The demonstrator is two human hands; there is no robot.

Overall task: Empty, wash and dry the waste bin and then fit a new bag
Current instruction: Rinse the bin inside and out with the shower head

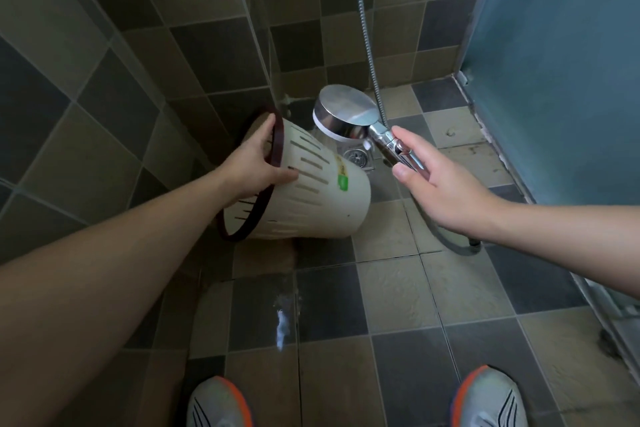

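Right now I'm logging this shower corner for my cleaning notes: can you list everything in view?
Waste bin: one, cream with slots and a dark red rim ring, tipped on its side, held above the floor.
Shower head: one, chrome, facing down beside the bin.
Shower hose: one, metal, hanging along the wall.
Floor drain: one, metal, in the corner.
Glass door: one, frosted blue, at right.
Left hand: gripping the bin's rim.
Right hand: holding the shower handle.
Shoes: two, grey and orange, at bottom.
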